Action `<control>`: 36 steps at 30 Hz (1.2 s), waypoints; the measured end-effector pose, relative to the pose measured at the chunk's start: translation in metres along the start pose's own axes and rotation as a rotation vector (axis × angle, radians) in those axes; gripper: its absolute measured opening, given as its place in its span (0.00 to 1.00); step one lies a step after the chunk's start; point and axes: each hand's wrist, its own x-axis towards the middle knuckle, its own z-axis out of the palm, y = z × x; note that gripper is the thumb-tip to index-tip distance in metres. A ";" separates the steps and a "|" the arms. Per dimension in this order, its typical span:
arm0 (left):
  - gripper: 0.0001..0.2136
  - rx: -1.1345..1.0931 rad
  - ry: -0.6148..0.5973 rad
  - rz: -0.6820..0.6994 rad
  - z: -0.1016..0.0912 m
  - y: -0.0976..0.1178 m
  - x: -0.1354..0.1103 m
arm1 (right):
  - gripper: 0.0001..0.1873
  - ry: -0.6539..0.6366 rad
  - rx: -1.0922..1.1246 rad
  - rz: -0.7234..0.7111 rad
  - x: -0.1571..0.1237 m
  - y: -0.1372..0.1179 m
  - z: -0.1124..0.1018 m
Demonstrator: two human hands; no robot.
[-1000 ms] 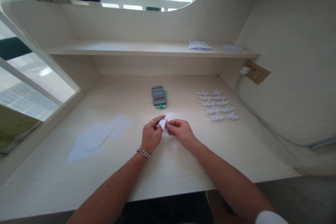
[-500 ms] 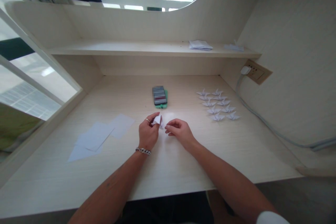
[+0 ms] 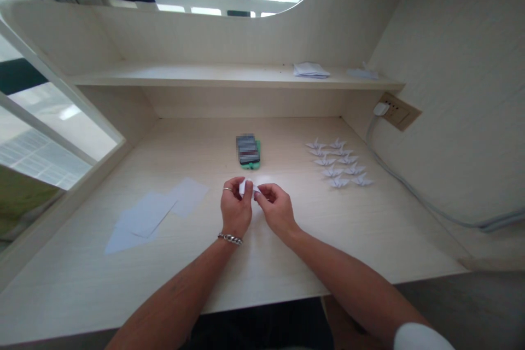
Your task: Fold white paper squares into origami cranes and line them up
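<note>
Since the earlier frame, the right hand (image 3: 278, 210) has closed on the folded paper (image 3: 242, 188), which the left hand (image 3: 235, 212) also pinches above the desk (image 3: 262, 268); their grip hides most folds. Pixelation obscures the device (image 3: 248, 151) beyond.

Can't read a single word, number, brand or sign anywhere here, tbh. Worst for the dark rectangular device with a green edge (image 3: 248, 152), toward the far side: blocked out in grey pixels with a reddish strip, so no chance of making out any text. Can't spot legible print on the flat white paper sheets (image 3: 147, 213) at left. Ditto the tan rectangular wall socket plate (image 3: 406, 115), far right: too small to tell.
</note>
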 end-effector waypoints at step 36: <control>0.14 -0.025 -0.170 -0.022 -0.010 0.007 0.007 | 0.14 -0.381 0.176 0.338 0.011 -0.008 -0.027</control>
